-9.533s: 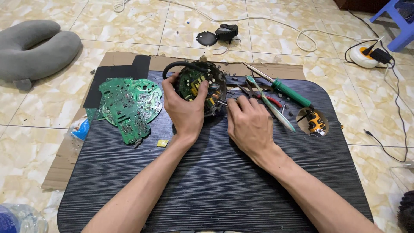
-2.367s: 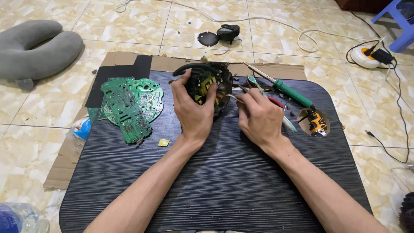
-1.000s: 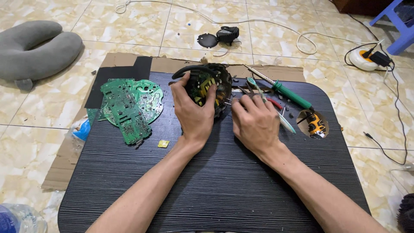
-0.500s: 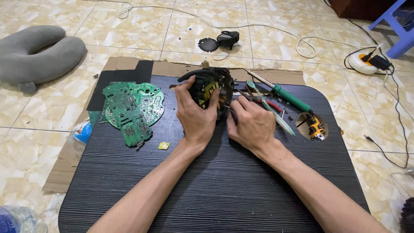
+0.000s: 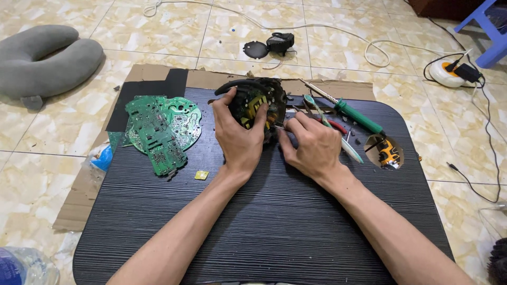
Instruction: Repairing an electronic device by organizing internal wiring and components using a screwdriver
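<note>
Cream marbled floor tiles [image 5: 158, 37] surround a low black table [image 5: 264, 221] with a ribbed, wood-grain top, laid over a flattened sheet of brown cardboard [image 5: 79, 195]. At the table's far middle, the left hand [image 5: 240, 140] curls tightly around a round black electronic assembly [image 5: 257, 103], tilted on edge so that its yellow-wound coil and copper parts face the camera. The right hand [image 5: 311, 148], fingers closed in a pinch, presses a thin metal tool [image 5: 281, 127] against the assembly's lower right side; whether it is tweezers or a probe cannot be told. Green circuit boards [image 5: 161, 129], one round and one long, lie stacked to the left, well apart from the hands, with a small yellow chip [image 5: 201, 174] nearby on the table. A green-handled soldering iron [image 5: 343, 108] rests just beyond the right hand, beside scissors-like cutters [image 5: 330, 124] and a yellow-and-black tool [image 5: 388, 153]. Judged from the grip, the tilted assembly could roll or slip if the left hand loosens, and the thin tool could skid off the hard plastic and nick the fine coil wire or a fingertip. The iron's tip lies close enough that a stray wrist might brush it. A grey neck pillow [image 5: 47, 58] sits on the floor at far left.
</note>
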